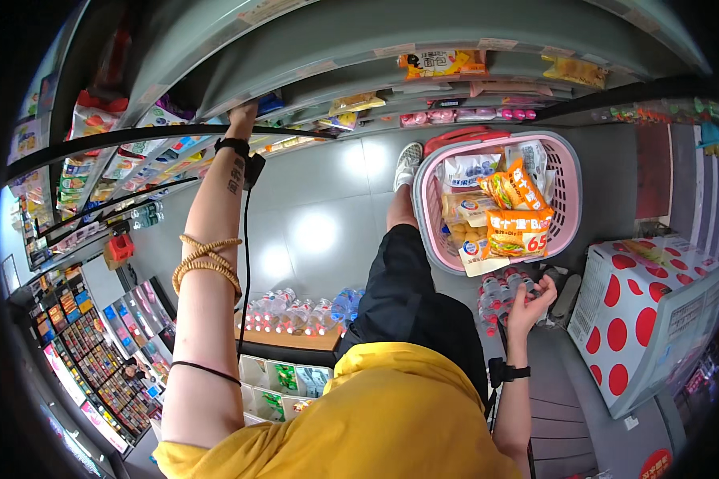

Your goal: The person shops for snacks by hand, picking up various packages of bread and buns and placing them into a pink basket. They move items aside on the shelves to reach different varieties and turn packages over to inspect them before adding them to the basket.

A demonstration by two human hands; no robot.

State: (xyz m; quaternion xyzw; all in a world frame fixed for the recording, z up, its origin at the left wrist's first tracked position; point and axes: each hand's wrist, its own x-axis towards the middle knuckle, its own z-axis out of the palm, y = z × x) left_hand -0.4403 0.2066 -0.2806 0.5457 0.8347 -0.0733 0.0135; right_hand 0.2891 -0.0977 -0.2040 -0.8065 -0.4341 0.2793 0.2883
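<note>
My left hand (243, 114) reaches into a grey store shelf (311, 69); the shelf edge hides its fingers. Just right of it is a dark blue package (269, 103), and whether I touch it cannot be seen. My right hand (533, 302) hangs with fingers apart and holds nothing, close to the near rim of a pink shopping basket (569, 221). Two orange packs with burger pictures, an upper pack (515, 188) and a lower pack (520, 232), lie in the basket. Bags of round buns (464, 233) and a white pouch with blueberry pictures (470, 169) lie beside them.
Bagged bread (440, 63) sits on the shelf above the basket. Bottled drinks (296, 314) stand on a wooden-topped unit at left; more bottles (500, 293) are below my right hand. A white box with red dots (617, 329) stands at right. A black rail (156, 133) crosses my left wrist area.
</note>
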